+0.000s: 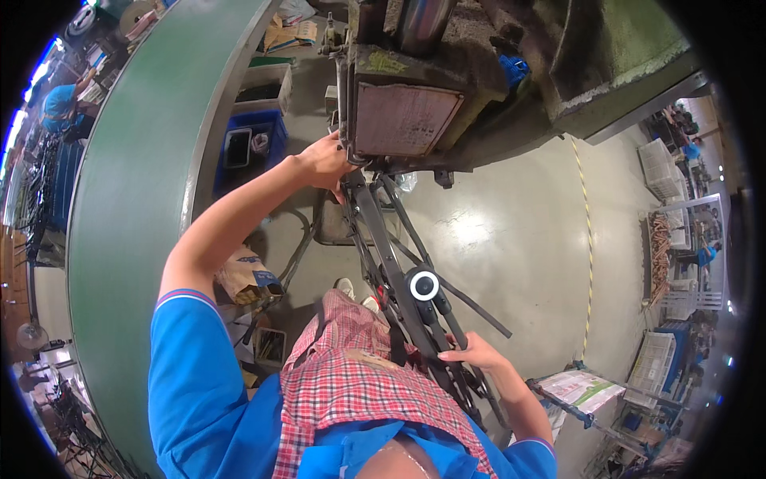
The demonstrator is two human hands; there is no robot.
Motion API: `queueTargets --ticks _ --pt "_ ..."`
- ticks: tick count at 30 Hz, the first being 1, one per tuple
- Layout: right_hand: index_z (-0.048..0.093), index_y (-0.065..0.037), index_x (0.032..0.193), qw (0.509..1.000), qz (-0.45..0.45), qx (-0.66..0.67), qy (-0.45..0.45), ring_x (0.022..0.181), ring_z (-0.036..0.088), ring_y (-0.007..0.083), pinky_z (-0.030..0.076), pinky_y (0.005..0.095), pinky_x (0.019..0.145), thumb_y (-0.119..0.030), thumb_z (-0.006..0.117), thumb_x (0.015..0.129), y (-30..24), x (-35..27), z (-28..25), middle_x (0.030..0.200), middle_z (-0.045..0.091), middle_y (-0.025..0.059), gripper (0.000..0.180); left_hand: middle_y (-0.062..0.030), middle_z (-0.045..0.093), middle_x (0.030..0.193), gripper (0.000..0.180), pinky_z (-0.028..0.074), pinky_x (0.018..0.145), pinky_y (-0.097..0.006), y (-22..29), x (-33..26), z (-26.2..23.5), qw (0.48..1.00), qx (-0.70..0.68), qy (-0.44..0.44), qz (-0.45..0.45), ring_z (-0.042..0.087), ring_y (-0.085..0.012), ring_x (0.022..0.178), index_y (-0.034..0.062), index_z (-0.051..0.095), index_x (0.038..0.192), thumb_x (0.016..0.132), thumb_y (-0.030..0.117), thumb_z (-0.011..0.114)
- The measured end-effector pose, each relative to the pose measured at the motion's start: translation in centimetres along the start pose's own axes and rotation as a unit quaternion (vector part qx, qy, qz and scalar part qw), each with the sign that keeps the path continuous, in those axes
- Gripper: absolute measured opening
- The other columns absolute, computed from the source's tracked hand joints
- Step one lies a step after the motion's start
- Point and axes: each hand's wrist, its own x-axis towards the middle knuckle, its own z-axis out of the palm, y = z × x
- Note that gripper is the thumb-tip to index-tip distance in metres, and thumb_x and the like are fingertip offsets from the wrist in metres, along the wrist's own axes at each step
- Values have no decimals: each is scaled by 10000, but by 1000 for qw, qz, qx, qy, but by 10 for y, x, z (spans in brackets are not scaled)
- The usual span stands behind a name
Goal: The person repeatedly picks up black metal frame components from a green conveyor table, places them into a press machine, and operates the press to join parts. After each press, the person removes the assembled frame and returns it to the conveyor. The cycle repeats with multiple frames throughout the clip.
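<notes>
A long folding frame of black metal tubes [384,254] slants from under the machine head down toward my right side. My left hand [325,162] is closed at the far end of the frame, right against the machine's lower corner; its fingertips are partly hidden there. Lower down, my right hand [472,352] grips the near part of the frame, thumb on top. A round black part with a white ring [423,285] sits on the frame between my hands. The green, worn machine [407,120] with a pale plate on its front stands over the frame's far end.
A green-topped table [136,207] runs along my left. Beneath its edge are a blue crate [263,136] and a torn paper sack [246,275]. A cart with a printed sheet [578,389] stands at lower right. Yellow-black tape [589,247] marks the floor; co-workers are in the distance.
</notes>
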Motion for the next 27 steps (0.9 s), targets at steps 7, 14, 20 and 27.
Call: queueTargets --ticks 7,14,20,27 --pt "598 19 1131 993 115 -19 20 857 603 140 452 265 790 -202 797 669 10 -4 -35 969 651 66 550 -100 478 1292 856 202 1077 -448 -21 24 16 983 -183 17 28 353 -311 1247 150 539 1240 537 592 745" --pt "592 12 1150 991 135 -19 -12 903 591 142 439 265 806 -210 791 679 5 -1 -44 984 650 64 557 -104 614 1031 673 443 825 -390 -26 19 25 973 -125 182 74 559 -306 951 146 620 1092 595 583 736" --pt "596 4 1116 988 157 -2 0 798 597 125 453 256 721 -210 798 666 11 3 -46 901 639 45 538 -178 520 1216 785 172 1101 -442 -16 26 54 979 -106 168 47 309 -361 1259 42 683 963 514 686 682" --pt "649 -37 918 985 166 -39 20 673 563 103 399 240 582 -249 804 662 -18 -4 -43 772 624 16 367 -190 550 1084 827 199 1087 -447 -22 23 70 978 -133 160 28 379 -333 1193 8 669 965 487 683 685"
